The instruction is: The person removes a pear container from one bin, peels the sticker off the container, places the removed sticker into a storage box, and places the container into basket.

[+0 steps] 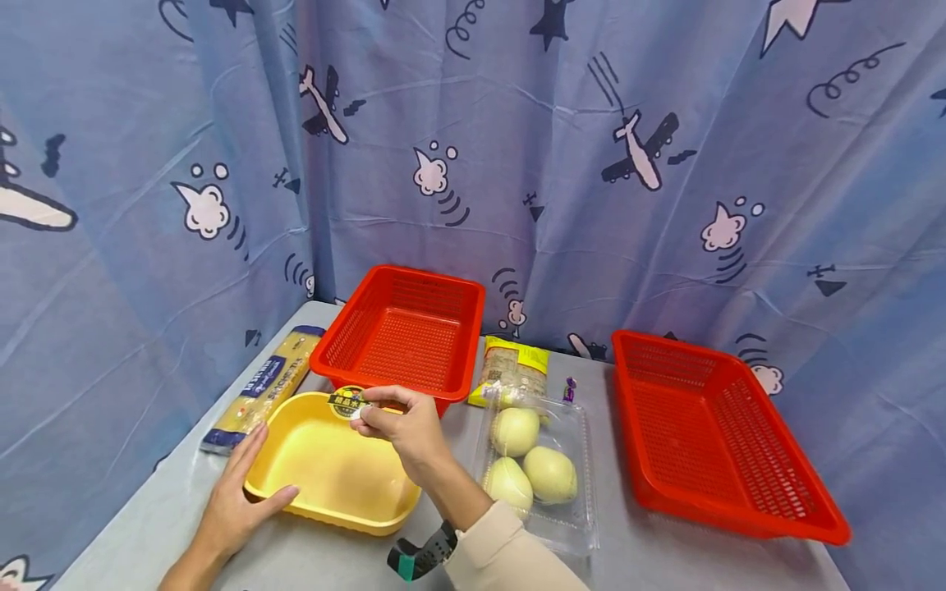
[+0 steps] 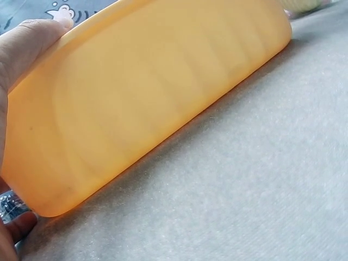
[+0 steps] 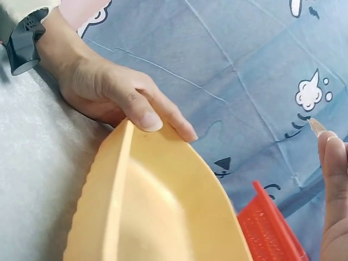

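A yellow plastic basin point(image 1: 332, 484) stands on the table at the left front. My left hand point(image 1: 235, 502) grips its near left corner, the thumb over the rim and the fingers along the outer side. In the left wrist view the basin's outer wall point(image 2: 157, 81) fills much of the picture. Above the basin, my right hand point(image 1: 402, 427) pinches a round black-and-gold label point(image 1: 347, 402) between thumb and fingers. The right wrist view shows my left hand point(image 3: 117, 95) at the basin's rim and my right fingertips point(image 3: 328, 142) holding something thin, edge-on.
A red basket point(image 1: 417, 336) stands behind the basin, another red basket point(image 1: 702, 435) at the right. Between them lie a clear plastic box point(image 1: 565, 521) with pale green fruits, a yellow packet point(image 1: 517, 365) and a purple-wrapped candy point(image 1: 569, 389). A long noodle pack point(image 1: 269, 382) lies at the left.
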A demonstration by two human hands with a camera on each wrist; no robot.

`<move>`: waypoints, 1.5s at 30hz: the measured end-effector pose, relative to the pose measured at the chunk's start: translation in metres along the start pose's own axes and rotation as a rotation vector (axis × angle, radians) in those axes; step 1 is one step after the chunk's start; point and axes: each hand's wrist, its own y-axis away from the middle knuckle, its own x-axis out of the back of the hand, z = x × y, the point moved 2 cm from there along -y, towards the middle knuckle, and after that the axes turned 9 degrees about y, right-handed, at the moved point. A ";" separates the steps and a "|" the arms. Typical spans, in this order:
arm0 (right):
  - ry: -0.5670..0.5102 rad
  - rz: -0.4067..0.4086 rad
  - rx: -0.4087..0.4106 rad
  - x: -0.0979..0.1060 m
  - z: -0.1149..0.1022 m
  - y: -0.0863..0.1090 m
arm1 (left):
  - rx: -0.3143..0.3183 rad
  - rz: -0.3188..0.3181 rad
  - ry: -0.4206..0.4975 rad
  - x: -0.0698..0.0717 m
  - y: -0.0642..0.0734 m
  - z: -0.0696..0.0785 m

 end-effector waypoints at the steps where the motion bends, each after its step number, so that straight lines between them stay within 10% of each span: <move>1: -0.003 0.004 -0.006 -0.001 0.001 -0.001 | -0.007 0.002 0.000 0.000 0.000 0.000; 45: 0.160 0.174 -0.264 -0.020 0.090 -0.034 | -0.023 0.022 -0.020 -0.001 0.001 -0.001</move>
